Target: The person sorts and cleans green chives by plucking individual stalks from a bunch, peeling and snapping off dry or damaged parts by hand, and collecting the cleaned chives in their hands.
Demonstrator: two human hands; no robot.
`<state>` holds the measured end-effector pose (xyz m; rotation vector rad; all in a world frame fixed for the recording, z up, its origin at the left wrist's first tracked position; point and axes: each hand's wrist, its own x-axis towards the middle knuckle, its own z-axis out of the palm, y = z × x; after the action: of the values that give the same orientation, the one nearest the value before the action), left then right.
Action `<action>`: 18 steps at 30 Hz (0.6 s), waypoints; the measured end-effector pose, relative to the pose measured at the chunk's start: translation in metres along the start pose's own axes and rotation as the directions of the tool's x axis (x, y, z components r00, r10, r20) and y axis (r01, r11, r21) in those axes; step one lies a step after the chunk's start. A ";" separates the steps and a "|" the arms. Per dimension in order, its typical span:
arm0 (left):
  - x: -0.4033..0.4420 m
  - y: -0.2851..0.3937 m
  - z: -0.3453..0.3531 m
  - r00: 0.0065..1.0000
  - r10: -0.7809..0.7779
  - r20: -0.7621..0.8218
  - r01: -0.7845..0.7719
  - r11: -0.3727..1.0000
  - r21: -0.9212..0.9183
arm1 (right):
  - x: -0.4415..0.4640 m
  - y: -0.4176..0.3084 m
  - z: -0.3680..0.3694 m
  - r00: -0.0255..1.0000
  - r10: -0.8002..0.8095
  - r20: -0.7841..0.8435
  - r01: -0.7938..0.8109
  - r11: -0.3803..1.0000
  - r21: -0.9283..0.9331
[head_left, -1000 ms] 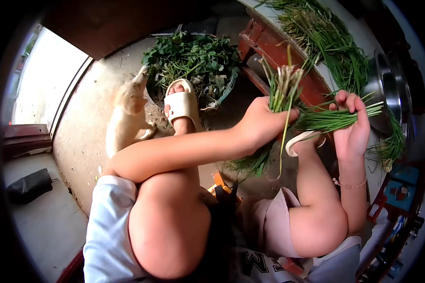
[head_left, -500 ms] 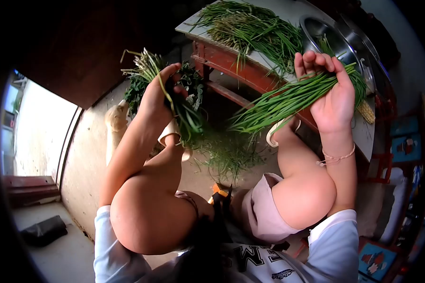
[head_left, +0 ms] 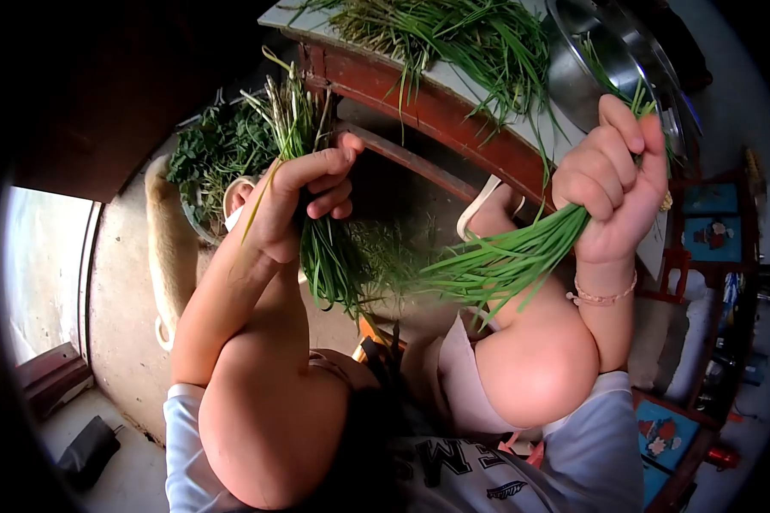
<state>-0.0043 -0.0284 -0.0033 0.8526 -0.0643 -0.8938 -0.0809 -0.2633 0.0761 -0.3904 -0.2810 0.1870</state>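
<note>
While left hand (head_left: 295,192) is curled closed round pale-ended bunch (head_left: 327,256), open gap runs rightward, table edge (head_left: 453,115) beyond; right hand (head_left: 607,184) clamped in fist on green stalks (head_left: 513,256), near steel bowl (head_left: 573,73)

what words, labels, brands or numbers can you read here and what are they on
"M" and "E": as they appear, bold letters on the shirt; the rest of that print is not readable.
Emblem on the shirt: any lettering is too small to read.
Blue panels at the right: pictures, no readable text.
</note>
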 end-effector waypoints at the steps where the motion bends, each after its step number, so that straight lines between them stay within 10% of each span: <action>1: 0.000 0.001 -0.001 1.000 0.002 0.015 -0.003 0.999 0.045 | 0.002 0.002 -0.002 1.000 0.010 -0.015 -0.010 1.000 0.002; 18: 0.010 -0.016 0.011 0.983 -0.168 0.070 0.169 0.986 -0.012 | 0.006 0.010 -0.026 0.992 0.128 -0.002 -0.125 0.972 0.199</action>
<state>-0.0121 -0.0476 -0.0096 0.8193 -0.0440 -1.0810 -0.0685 -0.2618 0.0500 -0.2116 -0.2202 0.3347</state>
